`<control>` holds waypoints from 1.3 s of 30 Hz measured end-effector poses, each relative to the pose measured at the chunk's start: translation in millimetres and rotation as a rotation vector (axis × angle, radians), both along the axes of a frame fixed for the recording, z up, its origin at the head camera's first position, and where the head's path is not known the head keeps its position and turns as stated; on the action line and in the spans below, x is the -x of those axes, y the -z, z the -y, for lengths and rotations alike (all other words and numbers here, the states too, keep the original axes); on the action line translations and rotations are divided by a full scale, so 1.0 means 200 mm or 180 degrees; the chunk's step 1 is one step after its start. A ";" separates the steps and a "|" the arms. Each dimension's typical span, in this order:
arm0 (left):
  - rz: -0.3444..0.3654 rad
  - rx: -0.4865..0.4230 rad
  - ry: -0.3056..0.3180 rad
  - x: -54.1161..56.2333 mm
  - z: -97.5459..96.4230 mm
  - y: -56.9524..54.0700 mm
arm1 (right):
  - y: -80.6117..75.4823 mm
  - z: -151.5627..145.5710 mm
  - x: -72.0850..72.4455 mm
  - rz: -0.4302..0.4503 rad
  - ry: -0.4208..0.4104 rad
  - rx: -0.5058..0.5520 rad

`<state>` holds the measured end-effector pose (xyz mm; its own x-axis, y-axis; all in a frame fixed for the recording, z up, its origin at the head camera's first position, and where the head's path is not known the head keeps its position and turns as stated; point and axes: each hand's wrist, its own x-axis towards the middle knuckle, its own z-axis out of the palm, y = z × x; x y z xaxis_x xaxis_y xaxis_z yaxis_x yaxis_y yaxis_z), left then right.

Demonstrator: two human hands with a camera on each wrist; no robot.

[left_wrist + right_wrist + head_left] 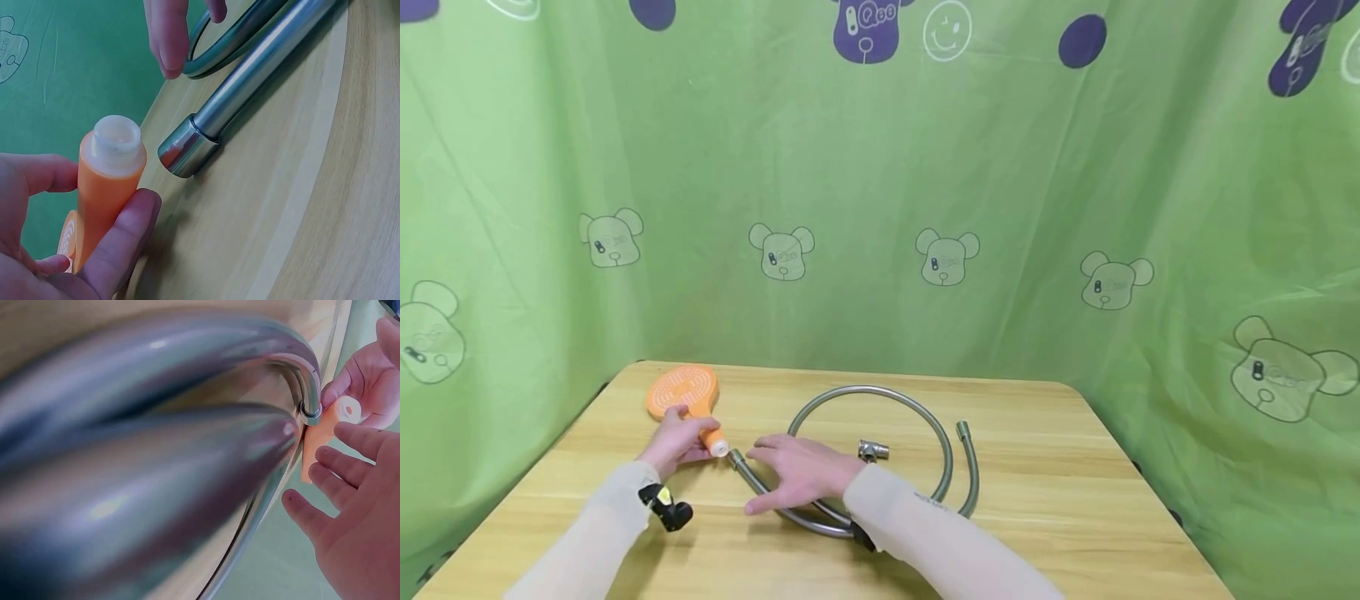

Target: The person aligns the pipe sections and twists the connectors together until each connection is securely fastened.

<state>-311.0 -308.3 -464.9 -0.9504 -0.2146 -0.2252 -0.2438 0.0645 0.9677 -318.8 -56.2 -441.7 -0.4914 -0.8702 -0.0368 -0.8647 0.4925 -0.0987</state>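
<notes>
An orange shower head (pixel 683 392) is at the table's left, its handle gripped by my left hand (pixel 679 442). In the left wrist view the fingers and thumb wrap the orange handle (pixel 105 194), and its pale threaded end (pixel 115 145) points up. Close to that end lies the metal end fitting (pixel 189 147) of a coiled shower hose (pixel 950 458). My right hand (pixel 805 471) hovers over the left part of the coil with fingers spread and nothing in them. Its fingers (pixel 344 469) also look extended in the right wrist view.
A small chrome angle valve (pixel 872 450) sits inside the hose loop, partly behind the right wrist. The hose's other end (pixel 963 431) points away at the right. A green curtain (pixel 865 325) hangs behind the wooden table (pixel 1075 517).
</notes>
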 end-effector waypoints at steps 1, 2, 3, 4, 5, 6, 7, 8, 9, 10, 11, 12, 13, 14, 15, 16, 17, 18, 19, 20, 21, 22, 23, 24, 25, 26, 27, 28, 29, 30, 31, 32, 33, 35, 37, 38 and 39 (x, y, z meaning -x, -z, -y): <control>-0.0003 0.0008 0.0009 0.00 0.00 0.00 | 0.00 0.01 0.00 -0.0001 0.0006 -0.0016; 0.0001 0.0008 0.0001 0.00 0.00 -0.01 | 0.00 0.01 0.01 -0.0004 0.0008 -0.0031; 0.0007 0.0017 0.0000 0.00 0.00 -0.01 | 0.00 0.02 0.01 -0.0007 0.0009 -0.0054; 0.0012 0.0000 0.0001 0.00 0.00 -0.01 | 0.00 0.02 0.01 -0.0006 0.0012 -0.0072; 0.0008 -0.0020 0.0009 0.01 0.00 -0.01 | 0.00 0.03 0.01 0.0001 0.0017 -0.0085; 0.0002 -0.0033 0.0009 0.01 0.00 0.00 | 0.00 0.03 0.01 0.0014 0.0023 -0.0096; -0.0008 -0.0059 0.0009 0.01 0.00 0.00 | 0.00 0.04 0.02 0.0022 0.0031 -0.0108; -0.0024 -0.0080 0.0003 0.01 -0.01 0.00 | 0.00 0.04 0.02 0.0030 0.0040 -0.0120; -0.0046 -0.0093 0.0005 0.01 -0.01 0.00 | 0.00 0.05 0.03 0.0042 0.0055 -0.0128; -0.0070 -0.0100 0.0006 0.01 -0.01 0.00 | 0.01 0.05 0.03 0.0056 0.0064 -0.0137; -0.0085 -0.0094 0.0002 0.01 -0.01 0.01 | 0.01 0.06 0.03 0.0070 0.0070 -0.0144; -0.0100 -0.0081 -0.0004 0.01 -0.01 0.01 | 0.01 0.06 0.03 0.0092 0.0081 -0.0152; -0.0110 -0.0076 -0.0008 0.01 -0.02 0.01 | 0.01 0.07 0.03 0.0114 0.0088 -0.0160; -0.0114 -0.0057 -0.0009 0.01 -0.02 0.01 | 0.01 0.07 0.03 0.0132 0.0097 -0.0171; -0.0122 -0.0042 -0.0002 0.01 -0.02 0.01 | 0.01 0.07 0.03 0.0147 0.0105 -0.0180; -0.0125 -0.0023 0.0004 0.01 -0.02 0.01 | 0.01 0.08 0.03 0.0162 0.0108 -0.0187; -0.0125 -0.0010 0.0010 0.01 -0.02 0.01 | 0.01 0.08 0.03 0.0175 0.0114 -0.0192; -0.0131 0.0016 0.0034 0.01 -0.02 0.01 | 0.01 0.08 0.03 0.0188 0.0125 -0.0201; -0.0127 0.0048 0.0061 0.01 -0.02 0.01 | 0.01 0.09 0.03 0.0196 0.0135 -0.0208; -0.0127 0.0083 0.0095 0.01 -0.01 0.01 | 0.01 0.09 0.03 0.0193 0.0139 -0.0217; -0.0125 0.0105 0.0118 0.01 -0.01 0.01 | 0.01 0.10 0.03 0.0200 0.0142 -0.0223; -0.0120 0.0128 0.0147 0.01 -0.01 0.01 | 0.01 0.10 0.04 0.0206 0.0147 -0.0228; -0.0111 0.0139 0.0168 0.01 -0.01 0.01 | 0.01 0.10 0.04 0.0209 0.0151 -0.0237; -0.0110 0.0148 0.0209 0.01 0.00 0.01 | 0.02 0.11 0.04 0.0209 0.0159 -0.0243; -0.0108 0.0145 0.0229 0.01 0.00 0.02 | 0.02 0.11 0.04 0.0209 0.0167 -0.0249; -0.0111 0.0129 0.0245 0.01 0.00 0.02 | 0.02 0.11 0.04 0.0204 0.0175 -0.0257; -0.0108 0.0116 0.0253 0.01 0.00 0.02 | 0.02 0.12 0.04 0.0203 0.0188 -0.0261; -0.0113 0.0121 0.0288 0.01 0.00 0.02 | 0.03 0.12 0.04 0.0205 0.0205 -0.0261; -0.0116 0.0104 0.0303 0.01 0.00 0.02 | 0.03 0.13 0.04 0.0207 0.0222 -0.0261; -0.0120 0.0097 0.0336 0.01 0.01 0.02 | 0.03 0.13 0.05 0.0217 0.0250 -0.0257; -0.0113 0.0083 0.0352 0.01 0.01 0.02 | 0.03 0.14 0.05 0.0221 0.0269 -0.0254; -0.0114 0.0057 0.0392 0.01 0.01 0.01 | 0.03 0.14 0.05 0.0216 0.0285 -0.0253; -0.0112 0.0033 0.0432 0.01 0.01 0.01 | 0.04 0.14 0.05 0.0212 0.0297 -0.0249; -0.0099 -0.0016 0.0502 0.01 0.02 0.01 | 0.04 0.15 0.04 0.0187 0.0318 -0.0251; -0.0084 -0.0030 0.0585 0.01 0.03 0.00 | 0.04 0.15 0.04 0.0144 0.0310 -0.0256; -0.0074 -0.0049 0.0602 0.01 0.04 0.00 | 0.04 0.16 0.04 0.0130 0.0307 -0.0258; -0.0061 -0.0045 0.0614 0.01 0.04 0.00 | 0.05 0.16 0.04 0.0121 0.0306 -0.0256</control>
